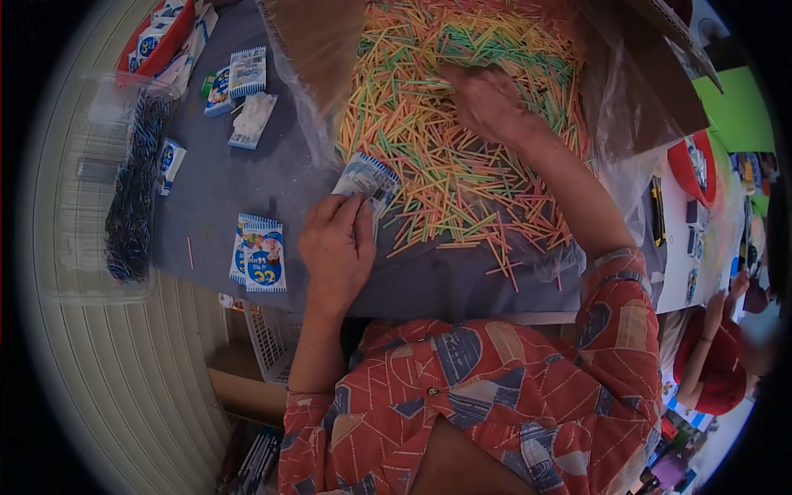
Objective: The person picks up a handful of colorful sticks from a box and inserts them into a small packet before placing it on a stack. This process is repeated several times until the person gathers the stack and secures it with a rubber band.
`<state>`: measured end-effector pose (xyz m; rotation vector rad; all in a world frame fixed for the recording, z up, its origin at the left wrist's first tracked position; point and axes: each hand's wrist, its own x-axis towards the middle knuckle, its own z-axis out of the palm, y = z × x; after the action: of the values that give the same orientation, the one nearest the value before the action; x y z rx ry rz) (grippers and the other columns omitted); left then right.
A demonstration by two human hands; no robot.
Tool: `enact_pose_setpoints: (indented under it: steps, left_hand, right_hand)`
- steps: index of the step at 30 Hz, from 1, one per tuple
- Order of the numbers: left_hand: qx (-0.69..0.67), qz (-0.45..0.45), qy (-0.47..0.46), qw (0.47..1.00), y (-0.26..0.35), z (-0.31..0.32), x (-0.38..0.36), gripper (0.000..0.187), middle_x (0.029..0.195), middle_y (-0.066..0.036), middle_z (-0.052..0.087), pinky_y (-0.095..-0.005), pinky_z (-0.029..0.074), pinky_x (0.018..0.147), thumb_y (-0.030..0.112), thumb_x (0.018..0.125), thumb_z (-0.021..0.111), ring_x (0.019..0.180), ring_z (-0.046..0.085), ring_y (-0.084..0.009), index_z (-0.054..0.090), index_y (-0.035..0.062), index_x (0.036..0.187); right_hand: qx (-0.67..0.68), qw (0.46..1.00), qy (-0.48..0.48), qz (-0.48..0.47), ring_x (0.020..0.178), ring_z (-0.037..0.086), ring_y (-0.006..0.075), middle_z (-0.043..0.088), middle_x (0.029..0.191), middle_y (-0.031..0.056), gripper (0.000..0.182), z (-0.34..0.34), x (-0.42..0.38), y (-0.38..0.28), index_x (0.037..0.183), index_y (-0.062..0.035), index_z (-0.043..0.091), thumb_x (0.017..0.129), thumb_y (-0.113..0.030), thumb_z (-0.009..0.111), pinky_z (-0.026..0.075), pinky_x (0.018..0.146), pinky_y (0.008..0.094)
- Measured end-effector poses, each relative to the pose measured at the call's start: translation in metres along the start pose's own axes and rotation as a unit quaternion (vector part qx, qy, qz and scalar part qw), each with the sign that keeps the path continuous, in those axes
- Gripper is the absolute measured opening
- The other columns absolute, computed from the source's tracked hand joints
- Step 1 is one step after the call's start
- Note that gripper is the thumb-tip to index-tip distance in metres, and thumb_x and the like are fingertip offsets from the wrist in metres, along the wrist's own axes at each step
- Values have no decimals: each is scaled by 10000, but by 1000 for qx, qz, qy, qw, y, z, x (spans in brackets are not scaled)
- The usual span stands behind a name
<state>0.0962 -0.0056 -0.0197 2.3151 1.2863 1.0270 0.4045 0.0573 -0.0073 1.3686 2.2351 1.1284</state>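
Note:
My left hand (337, 252) is closed on a small white-and-blue plastic packet (367, 183), pinching its lower end at the near left edge of the stick pile. Thin coloured sticks (462, 186), in orange, yellow, pink and green, lie heaped in front of me. My right hand (491, 103) reaches into the far part of this heap with its fingers curled together. A few pale sticks show at its fingertips; how many it grips is hidden. Printed blue-and-white packets (262, 254) lie overlapping left of my left hand.
More packets (247, 72) and a crumpled white one (252, 120) lie on the grey cloth (206, 157). Dark twist ties (136, 186) fill a clear plastic tray (78, 198). Cardboard flaps (318, 49) with clear plastic flank the heap. Red baskets stand left and right (691, 169). Another person (718, 363) is at far right.

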Motion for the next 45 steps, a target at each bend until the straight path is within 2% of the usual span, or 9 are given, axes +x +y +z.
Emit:
enact_pose_setpoints:
  steps: [2,9,11,18,21,23,27,29,45]
  left_hand:
    - [36,16,-1,999,0,2,1,90,889,-98,644,-414,517,645,86,815,699,818,641,-316,696,32,887]
    - [110,86,-2,990,-1,5,-15,99,902,-82,623,-423,521,641,72,793,690,800,620,-306,697,41,887]
    - [110,88,-8,990,-2,3,-16,111,906,-80,618,-424,520,639,76,796,690,796,617,-303,698,42,901]
    - [37,26,-42,998,-2,-11,-4,138,866,-115,609,-433,503,690,61,793,687,813,600,-334,694,13,921]
    - [40,52,-27,997,-11,-5,-8,181,888,-129,598,-434,498,696,53,783,689,848,589,-339,695,8,958]
    - [4,50,-8,999,-16,-5,-9,205,908,-131,589,-433,498,694,49,777,690,867,583,-337,694,7,978]
    - [116,106,2,988,-10,-7,-14,205,944,-112,588,-423,500,702,39,772,686,885,583,-327,696,3,973]
    - [119,99,-30,987,-7,-9,-16,200,947,-106,592,-418,502,709,38,770,690,883,586,-324,700,2,966]
    - [-268,-65,-17,961,5,-10,13,143,787,-55,627,-246,416,575,-39,773,782,675,555,-93,658,-45,842]
  right_hand:
    - [462,869,-31,178,680,653,321,617,677,162,267,-1,10,-5,1057,30,600,827,-105,608,515,676,410]
    - [561,773,104,277,643,664,226,680,723,114,198,13,19,-9,1063,-97,686,917,-232,689,518,610,373]
    - [773,553,74,301,708,667,166,713,807,45,161,10,19,-6,1002,-104,717,952,-252,674,535,659,334]
    - [734,577,99,344,724,584,104,637,786,-18,284,-17,9,-7,1095,-91,705,1021,-327,564,475,728,278]
    - [807,474,146,320,657,527,82,562,701,-39,325,-12,0,-4,1152,-54,673,1032,-320,532,441,716,269]
    - [922,236,126,281,580,423,78,445,624,-46,309,-11,-9,-9,1166,-25,648,1023,-278,543,416,657,286]
    - [893,266,102,349,543,323,77,314,591,-52,315,-37,-10,-18,1136,-9,637,1028,-285,530,384,615,293]
    - [950,122,108,268,535,374,95,409,571,-35,342,-18,-19,-20,1133,21,659,1028,-284,546,417,616,308]
    - [897,370,148,190,1094,613,265,679,1035,142,743,-115,10,-32,1047,1,667,1023,-622,262,434,993,399]
